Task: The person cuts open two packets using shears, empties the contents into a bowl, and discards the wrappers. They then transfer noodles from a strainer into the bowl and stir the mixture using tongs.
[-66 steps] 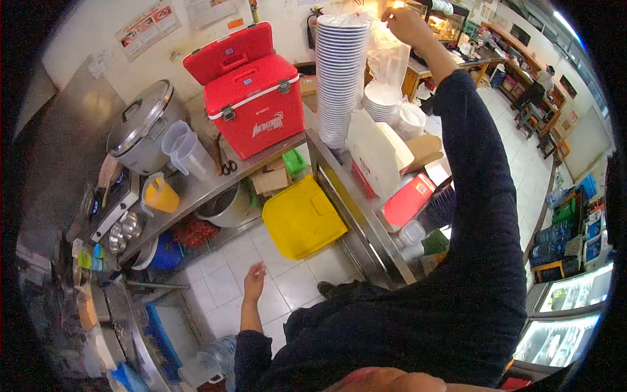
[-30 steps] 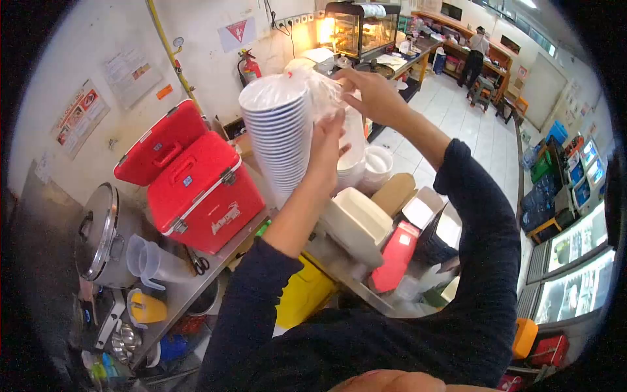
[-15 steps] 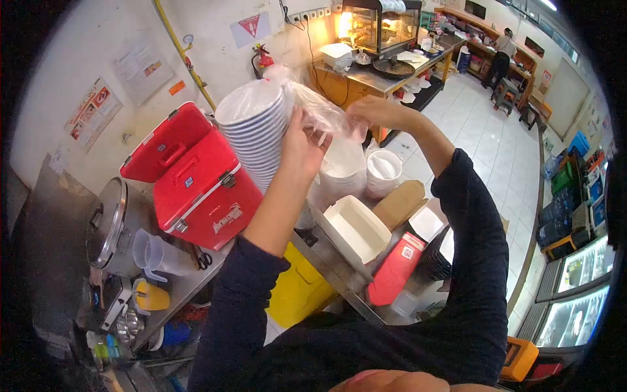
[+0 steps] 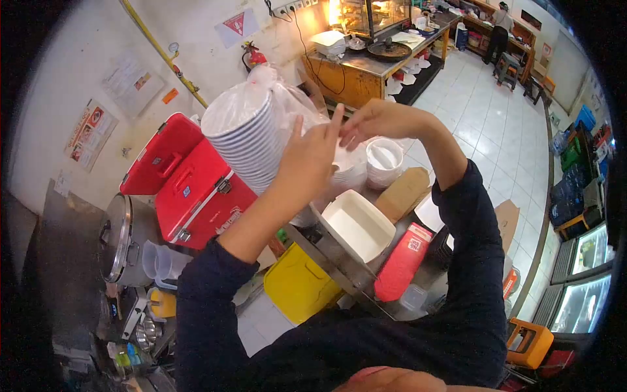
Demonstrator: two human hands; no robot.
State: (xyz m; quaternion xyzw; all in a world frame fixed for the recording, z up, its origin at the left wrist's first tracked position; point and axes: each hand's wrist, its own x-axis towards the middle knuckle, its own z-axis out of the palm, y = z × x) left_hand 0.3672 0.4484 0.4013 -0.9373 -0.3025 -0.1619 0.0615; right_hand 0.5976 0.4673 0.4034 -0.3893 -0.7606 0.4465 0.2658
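Observation:
A tall stack of white bowls point(image 4: 243, 147) leans inside a clear plastic bag point(image 4: 284, 98), whose loose end trails towards my hands. In front of the stack is my left hand point(image 4: 313, 157), with two fingers raised and spread. My right hand point(image 4: 379, 124) meets its fingertips from the right, its own fingers bent and close together. Whatever may be between those fingers is too small to make out. Just beyond and below the hands stand a bagged stack of white tubs point(image 4: 349, 173) and a white round tub point(image 4: 384, 160), partly covered by the left hand.
An opened red cooler box point(image 4: 202, 196) and a steel pot point(image 4: 124, 235) stand left. A white tray point(image 4: 358, 225), brown paper packet point(image 4: 403, 193) and red carton point(image 4: 401, 264) lie on the metal table. Below is a yellow lid point(image 4: 300, 284). A person point(image 4: 499, 36) stands far back.
My right hand has come left to my left hand and no longer visibly stretches the bag end. Two left-hand fingers now point up. The view has shifted slightly.

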